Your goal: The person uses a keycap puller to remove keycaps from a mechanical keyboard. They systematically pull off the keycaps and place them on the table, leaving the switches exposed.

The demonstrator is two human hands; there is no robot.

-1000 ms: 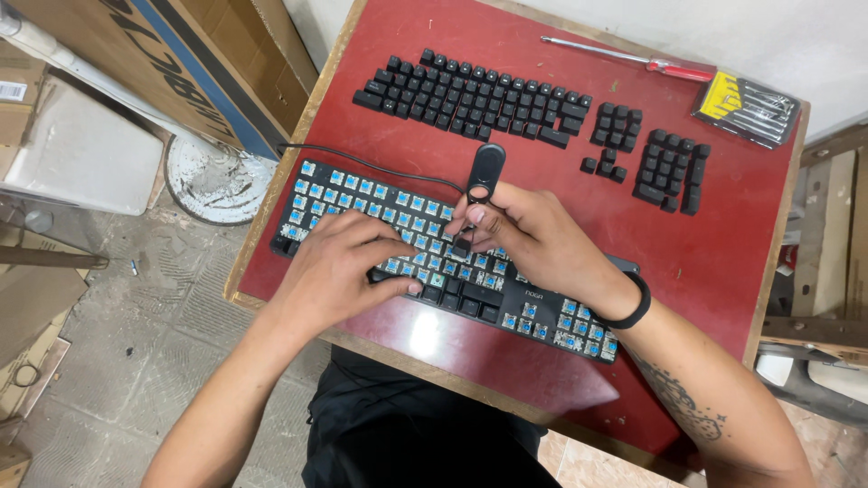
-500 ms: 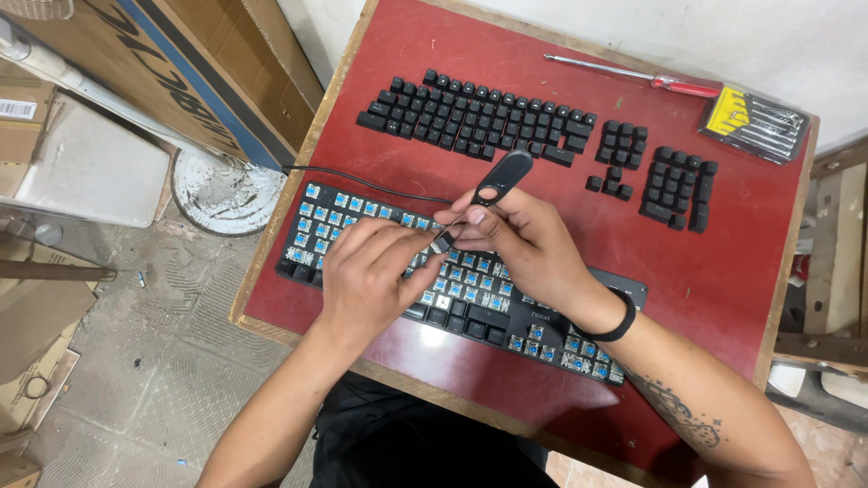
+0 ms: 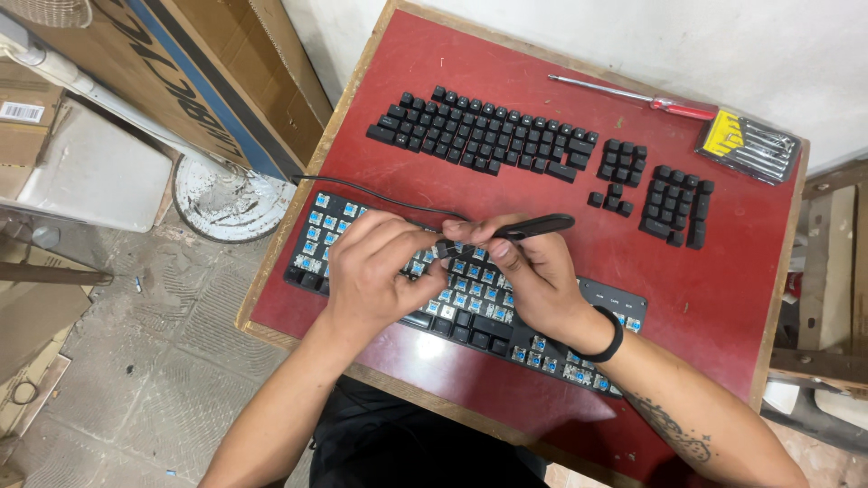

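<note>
both hands meet at frame centre above keyboard [image 3: 470, 312], which lies on red desk [image 3: 723, 298] with blue switches bare. right hand [image 3: 533, 276] grips black puller [image 3: 533, 226], handle pointing right. left hand [image 3: 380, 271] curled, fingertips pinching small dark keycap [image 3: 443, 248] at puller tip. loose black keycaps [image 3: 488, 134] in rows at upper centre. screwdriver [image 3: 633, 95] and bit set [image 3: 749, 145] upper right.

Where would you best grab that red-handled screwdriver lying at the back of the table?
Probably by the red handle of the screwdriver, coming down from above. It lies flat on the red table, clear of the bit set, and the handle looks thicker than the thin metal shaft.
</note>
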